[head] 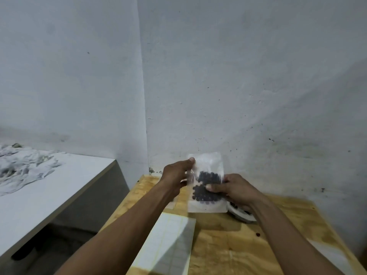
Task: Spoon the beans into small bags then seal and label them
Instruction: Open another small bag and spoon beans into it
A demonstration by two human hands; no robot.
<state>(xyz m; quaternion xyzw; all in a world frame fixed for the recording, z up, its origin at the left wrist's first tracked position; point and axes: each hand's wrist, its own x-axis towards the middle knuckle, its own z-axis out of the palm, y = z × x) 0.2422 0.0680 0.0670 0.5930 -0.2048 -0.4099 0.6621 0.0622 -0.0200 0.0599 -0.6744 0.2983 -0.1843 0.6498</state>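
the fingers [191, 160] of the left hand [175, 171] are pinched on the top left corner of the small clear plastic bag [207, 181]; the right hand [236, 188] grips its right edge, thumb laid across the dark round beans [206, 188] inside. the bag is held upright above the pale wooden desk [238, 245]. sealing seems in hand: the mouth should be kept level and pressed shut fully. a white label sheet [168, 245] lies nearer than the bag.

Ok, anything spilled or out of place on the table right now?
One small dark spot, perhaps a stray bean, lies on the wooden table by the right forearm. The rest of the beans sit inside the bag, held upright in both hands.
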